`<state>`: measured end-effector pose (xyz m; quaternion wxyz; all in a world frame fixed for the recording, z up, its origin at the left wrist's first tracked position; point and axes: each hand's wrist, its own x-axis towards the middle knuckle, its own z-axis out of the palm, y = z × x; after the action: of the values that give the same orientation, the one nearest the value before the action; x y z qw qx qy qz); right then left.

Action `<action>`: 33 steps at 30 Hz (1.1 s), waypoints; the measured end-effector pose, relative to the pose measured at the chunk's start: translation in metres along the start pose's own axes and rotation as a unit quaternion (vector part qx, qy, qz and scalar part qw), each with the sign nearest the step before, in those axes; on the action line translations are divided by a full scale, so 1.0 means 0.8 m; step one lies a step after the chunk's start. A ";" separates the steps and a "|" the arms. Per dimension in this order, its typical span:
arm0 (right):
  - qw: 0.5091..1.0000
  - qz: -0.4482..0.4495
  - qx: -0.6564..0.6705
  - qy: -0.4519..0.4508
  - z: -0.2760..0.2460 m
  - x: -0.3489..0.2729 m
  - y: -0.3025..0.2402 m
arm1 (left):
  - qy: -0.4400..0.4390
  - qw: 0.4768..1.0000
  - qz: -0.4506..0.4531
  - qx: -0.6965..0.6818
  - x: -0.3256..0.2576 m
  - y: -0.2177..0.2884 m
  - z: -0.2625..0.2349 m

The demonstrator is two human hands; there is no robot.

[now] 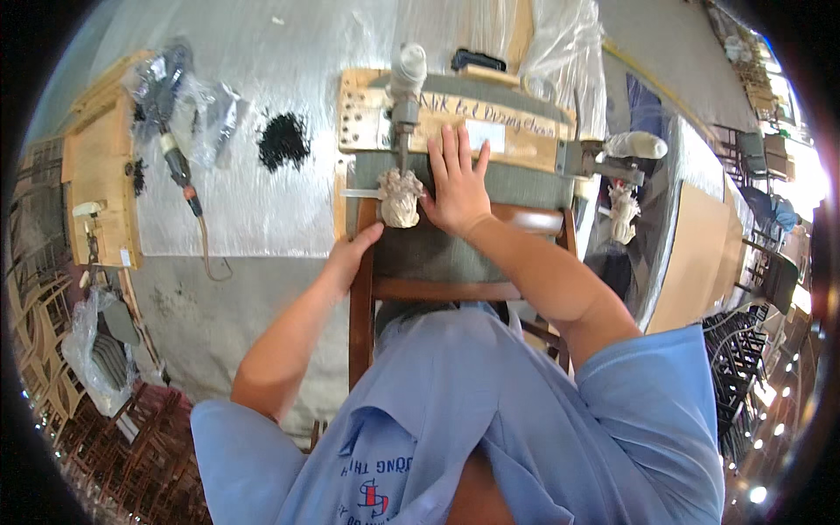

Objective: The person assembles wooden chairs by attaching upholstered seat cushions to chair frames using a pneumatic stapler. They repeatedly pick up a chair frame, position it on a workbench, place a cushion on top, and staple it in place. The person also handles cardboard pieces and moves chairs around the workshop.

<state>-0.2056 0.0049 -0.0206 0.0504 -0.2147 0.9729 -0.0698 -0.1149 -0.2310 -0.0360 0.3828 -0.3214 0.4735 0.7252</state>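
Note:
A brown wooden chair (pixel 359 306) lies against the workbench edge in front of me, with a dark grey padded panel (pixel 451 258) in its frame. My left hand (pixel 352 252) grips the chair's left post, thumb on top and the other fingers hidden. My right hand (pixel 459 188) lies flat with fingers spread, fingertips on a wooden board (pixel 525 127) with handwriting and a white label. Between my hands stands a metal clamp (pixel 404 114), its lower end wrapped in cloth (pixel 400 199). Another clamp (pixel 623 162) with wrapped ends sits at the right.
Black screws (pixel 283 142) lie heaped on the plastic-covered bench (pixel 245 210). Left of them is a corded power screwdriver (pixel 179 171) beside crumpled plastic bags (pixel 206 114). A wooden box (pixel 103 179) stands far left. Cardboard (pixel 687 254) and stacked chairs (pixel 739 350) are at the right.

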 end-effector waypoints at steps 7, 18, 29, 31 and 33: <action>0.880 0.069 0.427 0.196 -0.050 0.060 0.001 | 0.047 0.992 0.022 0.117 -0.016 0.020 0.011; 0.905 0.187 0.360 0.128 -0.175 0.259 -0.044 | 0.093 0.980 0.100 0.146 0.033 -0.035 -0.015; 0.748 0.389 0.527 -0.105 -0.093 0.317 0.001 | 0.050 0.989 0.079 0.117 0.016 -0.026 -0.008; 0.760 0.420 0.492 -0.058 -0.071 0.323 0.004 | 0.044 0.987 0.083 0.129 0.012 -0.022 -0.008; 0.765 0.394 0.509 -0.029 -0.059 0.316 0.014 | 0.058 0.983 0.084 0.150 0.011 -0.022 -0.009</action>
<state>-0.4446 -0.0874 0.0071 0.2031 0.2427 0.7917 -0.5225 -0.1033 -0.2311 -0.0539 0.3362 -0.2612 0.6234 0.6559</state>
